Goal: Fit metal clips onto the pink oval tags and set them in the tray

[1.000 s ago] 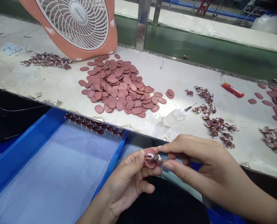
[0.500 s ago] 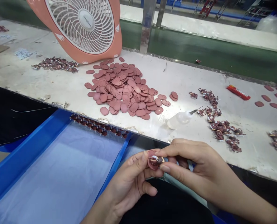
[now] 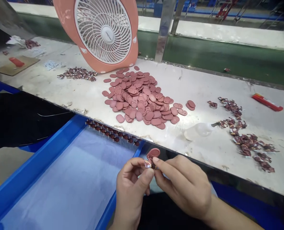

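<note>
My left hand [image 3: 133, 185] and my right hand [image 3: 186, 182] meet just in front of the bench edge. Between their thumbs and fingertips they pinch a small dark brown figurine [image 3: 150, 164] with white and yellow parts. A reddish-brown oval base [image 3: 154, 152] stands up from it, its face toward me; fingers hide how the two join. Beyond my hands lies a heap of similar oval bases [image 3: 137, 99]. A clear squeeze bottle [image 3: 199, 130] with a thin needle tip rests on its side, near a scatter of brown figurines [image 3: 246, 142].
An orange fan [image 3: 107, 34] stands behind the heap. Below the bench [image 3: 194, 83] at left, a blue tray [image 3: 57, 143] holds rows of figurines along its far end. A red packet [image 3: 267, 102] lies at right, and more figurines [image 3: 78, 73] lie left of the heap.
The figurine and oval base have turned in my fingers, so the base now points up and away. My left fingers have shifted onto the figurine. The view has swung left.
</note>
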### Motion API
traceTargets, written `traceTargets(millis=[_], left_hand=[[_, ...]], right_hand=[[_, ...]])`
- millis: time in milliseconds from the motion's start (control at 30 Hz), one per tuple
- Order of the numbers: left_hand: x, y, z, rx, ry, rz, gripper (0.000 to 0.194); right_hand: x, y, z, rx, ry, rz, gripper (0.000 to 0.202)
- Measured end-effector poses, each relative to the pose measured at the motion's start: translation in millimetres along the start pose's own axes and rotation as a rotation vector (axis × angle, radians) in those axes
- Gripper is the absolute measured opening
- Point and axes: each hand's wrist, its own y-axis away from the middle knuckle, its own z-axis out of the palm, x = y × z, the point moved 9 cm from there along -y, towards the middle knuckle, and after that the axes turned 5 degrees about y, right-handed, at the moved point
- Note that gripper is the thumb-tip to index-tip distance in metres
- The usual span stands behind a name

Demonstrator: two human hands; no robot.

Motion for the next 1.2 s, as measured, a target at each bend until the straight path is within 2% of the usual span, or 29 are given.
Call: traceTargets(millis=[100, 300, 433, 500, 600, 667, 767, 867, 967, 1200], left_hand=[[4.5, -2.9, -10.0, 0.031, -0.04, 0.052, 0.029], [5.6, -10.2, -34.3, 0.148, -0.094, 0.067, 0.029], [6.2, -14.8, -58.5, 0.248, -0.241, 0.06, 0.036], [8.9, -25.6, -74.4, 0.284, -0.378, 0.068, 0.039], [9.2, -57.7, -103.4, 0.329, -0.559, 0.066, 0.042], [6.3, -85.2, -121.7, 0.349, -0.717, 0.056, 0.038], [-2.6, -122.5, -137.6, 0.321, -0.989, 0.029, 0.027], [-12.3, -143.8, -144.0, 0.291, -1.202, -0.009, 0.027], [-18.4, -152.9, -146.3, 0.281, -1.348, -0.046, 0.03], [-22.0, -166.3, -141.8, 0.256, -1.521, -0.095, 0.032]], right_hand=[[-4.9, 2.1, 18.9, -0.003, -0.01, -0.049, 0.026], [-6.7, -1.2, 53.4, -0.029, -0.04, -0.06, 0.018], [-15.7, -2.8, 64.9, -0.066, -0.065, -0.086, 0.018], [-21.9, -0.8, 61.6, -0.085, -0.076, -0.121, 0.017], [-25.4, 8.1, 48.7, -0.119, -0.091, -0.17, 0.014], [-19.8, 17.1, 39.6, -0.141, -0.086, -0.166, 0.015], [-5.6, 31.9, 30.4, -0.166, -0.065, -0.122, 0.018], [5.8, 44.0, 25.4, -0.17, -0.052, -0.078, 0.02], [12.3, 50.5, 22.5, -0.164, -0.047, -0.041, 0.021], [20.4, 55.0, 18.5, -0.155, -0.034, -0.005, 0.022]])
